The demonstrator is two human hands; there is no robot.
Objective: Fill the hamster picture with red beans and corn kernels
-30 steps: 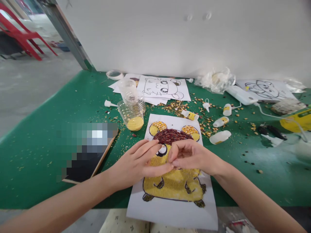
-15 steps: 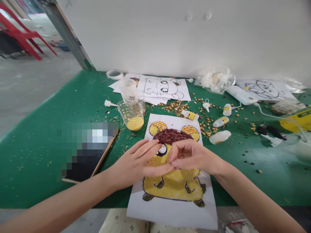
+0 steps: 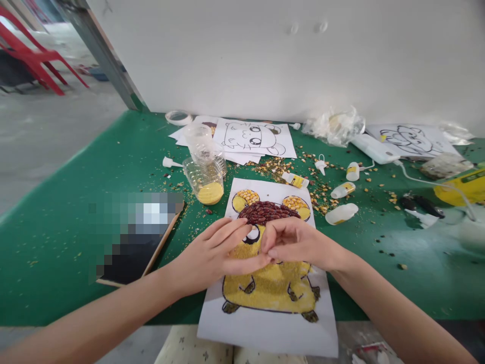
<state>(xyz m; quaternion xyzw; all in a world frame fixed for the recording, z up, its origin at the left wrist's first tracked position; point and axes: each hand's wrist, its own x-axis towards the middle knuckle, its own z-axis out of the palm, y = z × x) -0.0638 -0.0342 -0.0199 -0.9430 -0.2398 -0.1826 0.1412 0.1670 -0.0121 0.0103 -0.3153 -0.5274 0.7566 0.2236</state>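
A paper picture (image 3: 265,298) of a hamster-like animal lies before me, with yellow grains over its body, dark red beans across its head and corn kernels in its ears. Over its left side hovers my left hand (image 3: 223,250), palm down with fingers stretched out and thumb pointing right. My right hand (image 3: 291,242) is curled in a pinch above the picture's middle. Its thumb and forefinger meet at the tip of my left thumb. Whatever may lie between them is too small or hidden to make out. Both hands cover part of the animal's face.
Left of the picture lies a dark tablet-like object (image 3: 132,253), partly pixelated. Behind stand clear plastic cups (image 3: 204,177), one with yellow grains. Scattered kernels (image 3: 278,167), small glue bottles (image 3: 342,214), line drawings (image 3: 257,136) and a white power bank (image 3: 379,149) with a cable lie farther back and right.
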